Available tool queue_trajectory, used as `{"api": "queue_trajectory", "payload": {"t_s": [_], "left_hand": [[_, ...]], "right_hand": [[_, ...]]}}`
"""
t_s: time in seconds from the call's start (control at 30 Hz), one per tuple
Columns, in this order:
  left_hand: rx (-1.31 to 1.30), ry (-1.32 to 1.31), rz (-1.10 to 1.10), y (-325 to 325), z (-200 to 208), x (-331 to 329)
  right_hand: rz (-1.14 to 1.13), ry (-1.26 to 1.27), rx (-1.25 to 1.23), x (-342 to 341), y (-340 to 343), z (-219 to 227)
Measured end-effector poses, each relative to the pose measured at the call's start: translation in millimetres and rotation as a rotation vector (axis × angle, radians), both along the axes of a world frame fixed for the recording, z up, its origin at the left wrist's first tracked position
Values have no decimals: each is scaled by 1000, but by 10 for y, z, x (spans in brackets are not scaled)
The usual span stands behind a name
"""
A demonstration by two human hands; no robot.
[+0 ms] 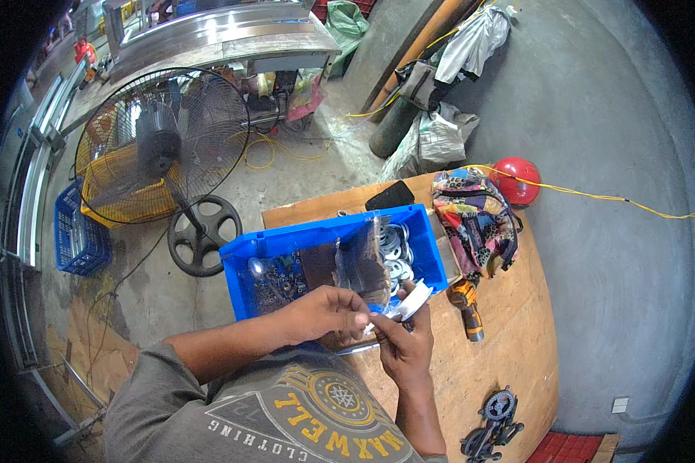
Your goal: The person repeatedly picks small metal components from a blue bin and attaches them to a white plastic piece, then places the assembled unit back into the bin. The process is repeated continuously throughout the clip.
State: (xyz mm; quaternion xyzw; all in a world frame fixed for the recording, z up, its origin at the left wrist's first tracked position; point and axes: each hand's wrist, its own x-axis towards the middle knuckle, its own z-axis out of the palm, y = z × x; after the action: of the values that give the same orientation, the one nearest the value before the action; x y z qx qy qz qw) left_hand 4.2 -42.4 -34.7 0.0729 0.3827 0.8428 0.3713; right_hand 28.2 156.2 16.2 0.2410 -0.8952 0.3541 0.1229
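Over the near edge of a blue plastic bin (235, 285), my hands are close together. My right hand (408, 351) grips a white disc-shaped wheel (415, 301), tilted on its edge, with thumb and fingers around it. My left hand (328, 315) is closed in a pinch beside the wheel; what its fingertips hold is too small to make out. Inside the bin, several white and grey rings (398, 251) lie at the right. Small dark hardware pieces (274, 289) fill the left part, and a brown cardboard divider (363, 266) stands between them.
The bin rests on a plywood table (510, 324). Around it lie a black phone (390, 196), a patterned bag (477, 220), an orange cordless driver (466, 309) and a black mechanical part (493, 424). A red helmet (515, 182) sits by the wall. A large fan (162, 143) stands at the left.
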Motion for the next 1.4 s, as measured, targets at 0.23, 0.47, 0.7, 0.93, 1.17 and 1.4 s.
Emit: {"api": "queue_trajectory", "payload": {"t_s": [0.23,0.47,0.7,0.93,1.17,1.4], "left_hand": [[-98,64,-74,-5,6,-31],[-72,171,-35,33,51,20],[-91,217,4,17,88,22],[-122,231,186,-21,97,-32],[-150,317,301,37,-93,-125],[-355,371,275,13,-173,-181]], "right_hand": [[-64,-4,70,43,2,19],[-56,62,62,26,7,20],[-23,29,59,22,9,22],[-79,-253,11,130,-71,-60],[-136,-599,-209,276,-182,-186],[-103,-671,-485,393,-151,-207]]}}
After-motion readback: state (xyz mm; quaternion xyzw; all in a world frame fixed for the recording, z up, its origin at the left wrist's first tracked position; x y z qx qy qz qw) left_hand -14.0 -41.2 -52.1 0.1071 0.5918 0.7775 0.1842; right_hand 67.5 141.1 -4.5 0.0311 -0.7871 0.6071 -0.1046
